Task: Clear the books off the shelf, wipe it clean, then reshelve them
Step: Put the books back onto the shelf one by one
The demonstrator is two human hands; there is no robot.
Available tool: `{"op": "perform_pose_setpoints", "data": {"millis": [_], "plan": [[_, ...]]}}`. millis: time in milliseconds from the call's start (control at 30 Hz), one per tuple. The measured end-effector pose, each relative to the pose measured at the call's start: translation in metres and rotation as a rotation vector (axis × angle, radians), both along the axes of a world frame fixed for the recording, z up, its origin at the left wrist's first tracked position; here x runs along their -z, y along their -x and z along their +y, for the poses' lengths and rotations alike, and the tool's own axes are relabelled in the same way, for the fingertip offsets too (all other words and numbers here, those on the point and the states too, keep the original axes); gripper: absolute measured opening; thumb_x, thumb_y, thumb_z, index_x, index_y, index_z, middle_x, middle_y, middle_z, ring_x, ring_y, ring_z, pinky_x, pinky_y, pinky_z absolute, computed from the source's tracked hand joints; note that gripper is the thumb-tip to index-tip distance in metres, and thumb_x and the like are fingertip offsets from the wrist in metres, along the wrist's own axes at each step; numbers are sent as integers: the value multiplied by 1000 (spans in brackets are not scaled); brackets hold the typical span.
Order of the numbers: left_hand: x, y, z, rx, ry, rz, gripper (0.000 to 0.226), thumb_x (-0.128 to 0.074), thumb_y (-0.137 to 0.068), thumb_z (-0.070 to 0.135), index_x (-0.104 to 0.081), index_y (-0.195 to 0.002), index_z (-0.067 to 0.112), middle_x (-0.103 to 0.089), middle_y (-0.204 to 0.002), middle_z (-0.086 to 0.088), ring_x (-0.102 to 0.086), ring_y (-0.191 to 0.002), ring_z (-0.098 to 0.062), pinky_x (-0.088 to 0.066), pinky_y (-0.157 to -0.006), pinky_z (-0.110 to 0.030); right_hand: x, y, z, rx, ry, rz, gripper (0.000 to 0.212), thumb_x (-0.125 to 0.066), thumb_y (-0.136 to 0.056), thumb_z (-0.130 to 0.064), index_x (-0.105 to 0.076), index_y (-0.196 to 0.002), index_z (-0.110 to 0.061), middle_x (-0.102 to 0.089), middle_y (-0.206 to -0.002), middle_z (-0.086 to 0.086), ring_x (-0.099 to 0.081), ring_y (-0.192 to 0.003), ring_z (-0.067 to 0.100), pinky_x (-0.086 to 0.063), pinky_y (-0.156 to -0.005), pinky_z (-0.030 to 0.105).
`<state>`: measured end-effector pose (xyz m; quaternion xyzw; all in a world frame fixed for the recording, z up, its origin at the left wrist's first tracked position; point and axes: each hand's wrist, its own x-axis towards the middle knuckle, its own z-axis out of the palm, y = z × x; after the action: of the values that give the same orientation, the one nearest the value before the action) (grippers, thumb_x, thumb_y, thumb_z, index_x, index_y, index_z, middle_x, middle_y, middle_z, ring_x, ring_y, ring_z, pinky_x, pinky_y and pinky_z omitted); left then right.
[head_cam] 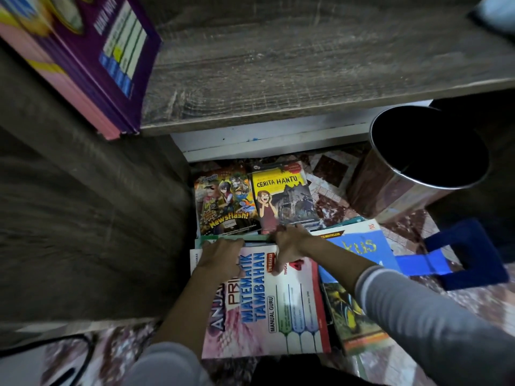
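Shelving filled the upper view: one grey wooden shelf board (278,65) carried one stack of thin purple and pink books (83,68) at its left end, too blurred to count. One steel bin (429,154) stood on the patterned floor (473,305) at right. At least four covers lay on the floor below: one pink maths book (281,305) topping a pile, one blue book (359,249) just beside it, and two comics beyond, Newsflash (225,201) and Cerita Hantu (281,199), side by side. Two hands, the left hand (220,260) and the right hand (289,243), gripped the maths book's far edge, fingers curled over it.
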<state>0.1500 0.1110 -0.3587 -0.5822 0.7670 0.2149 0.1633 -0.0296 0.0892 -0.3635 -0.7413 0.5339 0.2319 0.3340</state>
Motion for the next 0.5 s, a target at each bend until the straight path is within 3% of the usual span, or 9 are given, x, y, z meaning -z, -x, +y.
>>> {"op": "perform_pose_setpoints", "data": {"millis": [67,167,267,333,400,500], "plan": [[-10,3,1,21,30,-6,54,-73,-76,36,-51,-123,21,-61,-120,-2,-53,-116,-24,-35,-97,-38,-9,6,-1,70,-112,-36,73,-75,-72,-47,-52,-129,-8,-51,-137,9,-49,-117,27,-35,-101,34],[-21,6,4,57,83,-30,57,-72,-77,36,-48,-128,22,-56,-128,-4,-48,-121,-25,-34,-97,-37,-24,12,2,87,-152,-102,74,-76,-74,-43,-49,-132,-6,-53,-136,9,-52,-116,28,-42,-96,32],[-37,7,5,74,134,-37,59,-71,-77,38,-46,-128,24,-56,-129,0,-47,-121,-21,-31,-101,-38,-41,16,12,77,-71,-179,54,-75,-76,-40,-60,-117,-8,-63,-120,10,-55,-96,22,-43,-82,30],[-57,10,5,92,225,-23,53,-70,-77,40,-49,-123,24,-58,-124,3,-48,-118,-18,-30,-101,-37,-57,22,19,100,27,-232,47,-76,-74,-38,-64,-113,-15,-66,-111,4,-58,-94,21,-44,-78,28],[-78,15,7,115,370,12,51,-70,-75,42,-50,-119,27,-55,-122,6,-47,-118,-17,-25,-105,-39,-73,29,23,141,114,-268,40,-77,-73,-36,-67,-108,-20,-69,-105,2,-60,-92,20,-43,-73,26],[-94,16,20,-6,800,136,73,-73,-61,54,-50,-124,26,-49,-129,1,-44,-120,-20,-23,-104,-45,-101,44,31,217,224,-321,30,-79,-73,-34,-69,-97,-19,-70,-90,3,-62,-84,20,-44,-69,26]]}}
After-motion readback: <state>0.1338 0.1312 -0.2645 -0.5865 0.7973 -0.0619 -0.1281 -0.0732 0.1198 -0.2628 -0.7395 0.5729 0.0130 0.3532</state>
